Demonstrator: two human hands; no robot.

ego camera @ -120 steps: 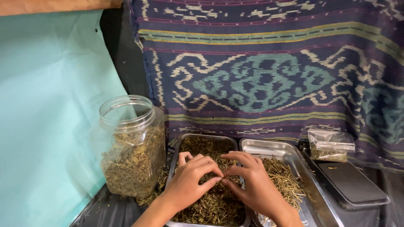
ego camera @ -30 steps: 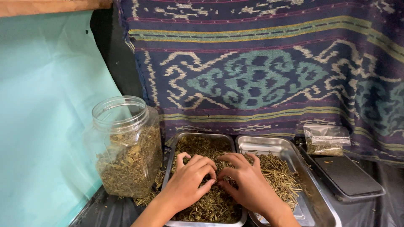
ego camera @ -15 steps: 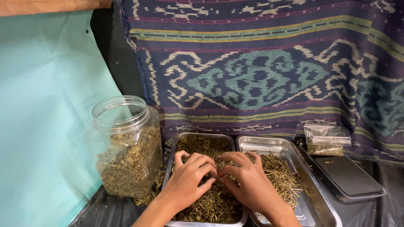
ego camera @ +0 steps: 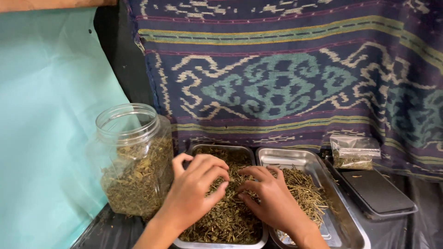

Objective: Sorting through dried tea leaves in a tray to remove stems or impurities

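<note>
A: Scanning from the left: a teal sheet [ego camera: 46, 115] hangs as a backdrop, and a clear plastic jar [ego camera: 134, 161] stands against it, lid off, roughly two-thirds full of dried leaf. Open mouth, close beside the trays, so probably within easy reach for filling.

B: Next item?

A: The left metal tray [ego camera: 184, 161], heaped with dried green-brown herb [ego camera: 226, 216]. The left hand [ego camera: 194, 193] rests on the heap, fingers curled and close together, tips bent down into the material; thumb lifted apart near the tray's far-left corner. Whether it pinches a piece I cannot tell, the tips are buried.

B: And the other hand?

A: The right hand [ego camera: 272, 198] sits across the seam between the two trays. Fingers slightly spread and bent, tips touching the herb just beside the left fingertips. Nothing visibly gripped.

B: The second tray?

A: The right metal tray [ego camera: 295, 159] touches the first, long edge to long edge. It holds a thinner pile of straw-like stems [ego camera: 304, 193]; its far end is bare metal. Judgement: trays abut so pieces can pass from one to the other without spilling.

B: Further right?

A: A small clear bag [ego camera: 355, 152] of herb leans on the patterned woven cloth [ego camera: 286, 83], behind a flat black slab [ego camera: 376, 189] in a shallow dish.
</note>
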